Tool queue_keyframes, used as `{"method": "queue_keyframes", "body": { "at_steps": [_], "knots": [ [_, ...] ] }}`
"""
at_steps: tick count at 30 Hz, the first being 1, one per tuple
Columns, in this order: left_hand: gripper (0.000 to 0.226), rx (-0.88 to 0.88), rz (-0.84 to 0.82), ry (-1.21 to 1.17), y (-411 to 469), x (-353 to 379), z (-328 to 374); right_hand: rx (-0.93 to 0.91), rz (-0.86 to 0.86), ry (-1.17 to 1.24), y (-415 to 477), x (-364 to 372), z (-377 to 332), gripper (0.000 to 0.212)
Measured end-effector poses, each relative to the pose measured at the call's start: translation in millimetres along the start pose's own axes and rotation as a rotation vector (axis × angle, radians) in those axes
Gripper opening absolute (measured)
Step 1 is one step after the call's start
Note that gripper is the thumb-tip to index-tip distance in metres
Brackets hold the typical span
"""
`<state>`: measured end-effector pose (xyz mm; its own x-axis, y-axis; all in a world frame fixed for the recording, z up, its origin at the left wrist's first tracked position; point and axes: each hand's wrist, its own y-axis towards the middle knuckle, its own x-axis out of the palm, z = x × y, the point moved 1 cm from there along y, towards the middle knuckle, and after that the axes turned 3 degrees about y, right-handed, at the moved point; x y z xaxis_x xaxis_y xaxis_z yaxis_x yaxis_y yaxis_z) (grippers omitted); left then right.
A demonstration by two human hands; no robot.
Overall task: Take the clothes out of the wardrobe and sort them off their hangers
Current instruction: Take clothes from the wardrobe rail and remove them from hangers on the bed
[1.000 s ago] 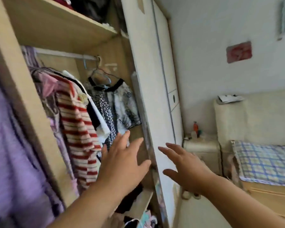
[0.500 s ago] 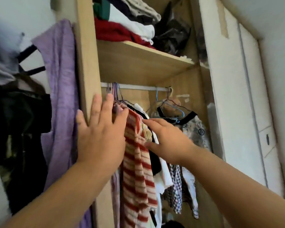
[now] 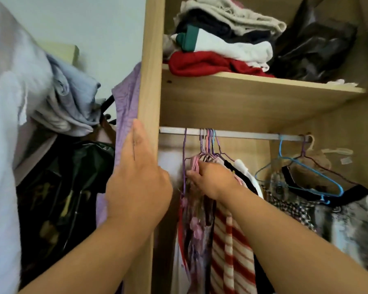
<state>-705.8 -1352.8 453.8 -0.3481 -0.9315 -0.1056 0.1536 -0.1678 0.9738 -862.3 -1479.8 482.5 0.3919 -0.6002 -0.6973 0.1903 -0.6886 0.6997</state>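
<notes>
Lays the left hand (image 3: 136, 187) flat along the outer edge of the wardrobe's upright panel (image 3: 152, 60), fingers straight and released, touching the purple cloth (image 3: 128, 107) that hangs just outside it. Puts the right hand (image 3: 212, 179) inside the wardrobe, below the metal rail (image 3: 242, 134), with fingers curled into the top of the hanging clothes (image 3: 200, 219) and gripping there, just under a tight bunch of wire hangers (image 3: 208, 145) hooked on the rail; cannot tell which garment or wire sits in the grip. Finds those clothes all on the rail and on their hangers: a floral purple piece nearest the panel, a red-and-white striped top (image 3: 232, 251) beside it under the right forearm, then dark and white pieces pressed close. Shows further right, apart from the bunch, a blue hanger (image 3: 295, 172), a checked garment (image 3: 289, 209) and a grey patterned garment (image 3: 338, 219) with black trim. Carries on the shelf (image 3: 242, 96) above the rail a stack of folded clothes (image 3: 221, 45), red at the bottom, white, dark and beige above, with a black plastic bag (image 3: 314, 47) beside it. Leaves outside the wardrobe, to the left, grey-blue clothes (image 3: 68, 102) heaped over a dark rack and another black bag (image 3: 62, 187) beneath.
</notes>
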Motion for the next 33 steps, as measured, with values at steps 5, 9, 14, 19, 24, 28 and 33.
{"method": "queue_keyframes", "body": {
  "at_steps": [5,9,14,19,24,28,33],
  "knots": [
    [0.087,-0.002,0.047,0.094,-1.3,1.7,3.0,0.143,0.044,0.155,38.4,12.3,-27.3,0.045],
    [0.087,-0.043,0.035,0.107,-1.2,2.9,4.3,0.296,-0.063,0.281,50.9,12.0,-23.6,0.030],
    [0.087,-0.060,0.041,0.103,-1.1,1.6,5.0,0.256,0.016,0.231,51.8,0.9,-10.1,0.026],
    [0.087,-0.079,0.038,0.110,-1.1,1.4,4.9,0.273,0.072,0.239,42.3,-11.3,3.1,0.026],
    [0.086,-0.096,-0.002,0.109,-4.9,-0.9,6.6,0.205,0.105,0.184,42.0,-38.3,6.2,0.021],
    [0.088,-0.060,-0.030,0.126,-4.3,0.4,5.9,0.103,0.050,0.096,53.6,-44.0,-2.6,0.028],
    [0.088,-0.082,-0.029,0.088,-1.3,0.4,0.1,0.009,0.055,0.044,61.2,-43.6,-14.8,0.029]
  ]
}}
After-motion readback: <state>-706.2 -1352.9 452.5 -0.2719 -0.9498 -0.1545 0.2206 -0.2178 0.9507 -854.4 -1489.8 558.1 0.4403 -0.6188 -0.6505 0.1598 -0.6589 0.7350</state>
